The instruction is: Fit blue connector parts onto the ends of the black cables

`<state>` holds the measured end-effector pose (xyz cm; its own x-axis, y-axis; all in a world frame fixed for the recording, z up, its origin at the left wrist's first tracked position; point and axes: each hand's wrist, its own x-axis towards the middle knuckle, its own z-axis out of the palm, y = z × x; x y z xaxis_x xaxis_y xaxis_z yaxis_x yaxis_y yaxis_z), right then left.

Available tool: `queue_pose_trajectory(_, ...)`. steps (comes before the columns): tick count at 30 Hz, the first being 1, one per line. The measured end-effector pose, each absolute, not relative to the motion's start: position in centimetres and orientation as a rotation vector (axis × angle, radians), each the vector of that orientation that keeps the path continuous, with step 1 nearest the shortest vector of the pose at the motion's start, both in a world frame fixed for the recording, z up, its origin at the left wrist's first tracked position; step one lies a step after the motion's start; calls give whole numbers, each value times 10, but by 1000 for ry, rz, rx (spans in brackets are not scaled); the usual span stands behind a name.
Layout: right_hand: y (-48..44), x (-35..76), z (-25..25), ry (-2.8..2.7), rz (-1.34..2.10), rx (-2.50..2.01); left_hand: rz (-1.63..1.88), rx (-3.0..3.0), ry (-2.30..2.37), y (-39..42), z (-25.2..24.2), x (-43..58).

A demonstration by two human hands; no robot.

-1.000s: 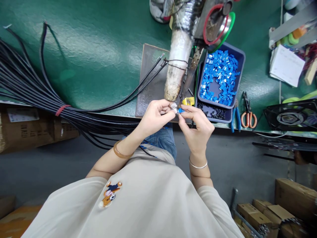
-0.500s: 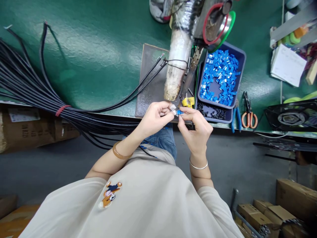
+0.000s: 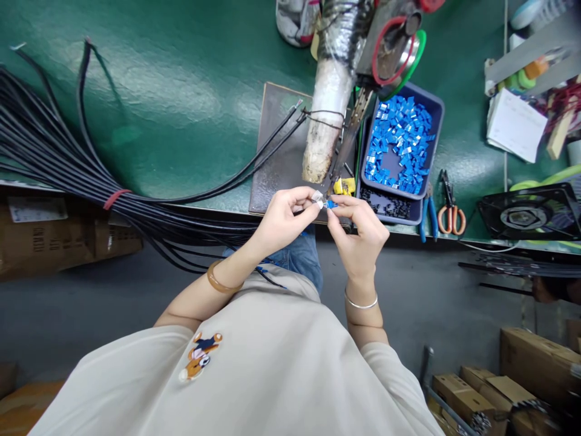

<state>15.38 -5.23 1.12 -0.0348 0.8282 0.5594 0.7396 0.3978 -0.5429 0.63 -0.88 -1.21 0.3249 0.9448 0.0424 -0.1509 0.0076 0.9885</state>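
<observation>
At the bench's front edge both my hands meet, fingertips almost touching. My right hand (image 3: 361, 227) pinches a small blue connector (image 3: 331, 204) between thumb and forefinger. White coverings (image 3: 318, 197) wrap the fingertips of my left hand (image 3: 287, 219), which is closed right at the connector's left end. What its fingers grip is hidden. Just above them hangs the blunt tip of a whitish, tape-wrapped tube (image 3: 318, 145). A yellow piece (image 3: 344, 186) lies beyond my right fingers.
A bin of blue connectors (image 3: 399, 142) overlaps one with small black parts (image 3: 388, 204). Blue-handled pliers (image 3: 428, 217) and orange-handled cutters (image 3: 451, 212) lie to the right, near a black fan (image 3: 529, 213). Black cables (image 3: 91, 175), tied with a red band (image 3: 116, 198), spread leftward.
The view has shifted slightly. Both hands stay together at the same spot, with the blue connector still in the right fingers and hardly moved.
</observation>
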Motion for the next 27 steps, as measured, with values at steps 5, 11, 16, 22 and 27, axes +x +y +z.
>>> queue_pose_trajectory(5,-50,153,13,-1789,99,-1365,1091,1267,890,-9,-10,6)
queue_pose_trajectory(11,-51,155,10,-1850,95,-1349,1049,1225,890,-9,-15,6)
queue_pose_trajectory(16,-50,156,11,-1856,79,-1314,1063,1252,913,-8,-13,6)
queue_pose_trajectory(22,-52,158,10,-1899,93,-1291,1027,1306,891,-11,-15,4)
queue_pose_trajectory(27,-57,161,12,-1903,107,-1295,960,1397,890,-13,-15,1)
